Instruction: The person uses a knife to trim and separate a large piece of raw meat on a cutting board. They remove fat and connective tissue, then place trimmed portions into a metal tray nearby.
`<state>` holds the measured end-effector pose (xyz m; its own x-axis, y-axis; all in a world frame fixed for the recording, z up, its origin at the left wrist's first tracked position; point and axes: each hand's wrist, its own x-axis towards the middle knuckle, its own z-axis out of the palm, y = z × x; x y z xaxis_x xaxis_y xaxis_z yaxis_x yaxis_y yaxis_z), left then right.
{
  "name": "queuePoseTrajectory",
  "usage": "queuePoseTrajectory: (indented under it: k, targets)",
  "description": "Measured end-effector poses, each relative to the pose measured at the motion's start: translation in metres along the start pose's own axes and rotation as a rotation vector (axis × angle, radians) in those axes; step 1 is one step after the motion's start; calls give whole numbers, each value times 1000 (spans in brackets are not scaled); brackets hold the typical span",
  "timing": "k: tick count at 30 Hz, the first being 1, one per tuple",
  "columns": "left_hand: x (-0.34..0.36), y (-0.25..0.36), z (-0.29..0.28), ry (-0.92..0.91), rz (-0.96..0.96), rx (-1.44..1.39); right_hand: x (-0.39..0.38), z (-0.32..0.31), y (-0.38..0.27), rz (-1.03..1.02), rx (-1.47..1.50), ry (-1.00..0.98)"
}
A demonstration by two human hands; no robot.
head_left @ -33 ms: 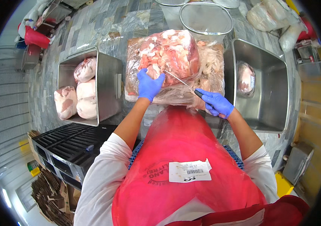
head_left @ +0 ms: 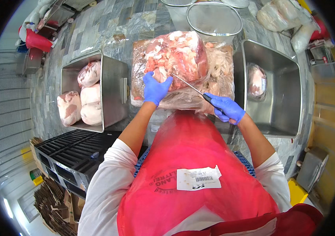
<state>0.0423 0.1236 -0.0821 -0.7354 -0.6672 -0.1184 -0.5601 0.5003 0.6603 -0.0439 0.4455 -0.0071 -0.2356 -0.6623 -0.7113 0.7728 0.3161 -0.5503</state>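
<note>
A big piece of raw red meat with white fat (head_left: 187, 59) lies on a plastic-covered block (head_left: 171, 101) in front of me. My left hand (head_left: 155, 89), in a blue glove, grips the meat's near left edge, thumb and fingers apart around it. My right hand (head_left: 228, 109), also gloved in blue, is closed round the dark handle of a knife (head_left: 189, 85). Its thin blade points up and left, and the tip touches the meat just right of my left hand. Crumpled clear plastic (head_left: 218, 65) lies along the right of the meat.
On the left stands a metal tub (head_left: 114, 94) with several pale wrapped meat pieces (head_left: 90, 98). A second metal tub (head_left: 279, 114) on the right holds one wrapped piece (head_left: 256, 82). Beyond the block are hoop-rimmed clear bags (head_left: 214, 19); a black slatted pallet (head_left: 77, 147) sits lower left.
The knife and my right hand have shifted very slightly, with the blade's angle a touch different. My left hand and the meat look almost the same.
</note>
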Motion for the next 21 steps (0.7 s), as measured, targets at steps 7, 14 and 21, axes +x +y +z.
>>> queuePoseTrajectory:
  k: [7,14,21]
  targets:
    - [5,19,-1,195,232,339,-42,2,47,-562,-1022,531]
    - [56,40,-17,-122,183,274,-93,57,0,-503,-1515,694]
    - [71,28,-17,-258,180,225,-94,104,-34,-304,-1775,736]
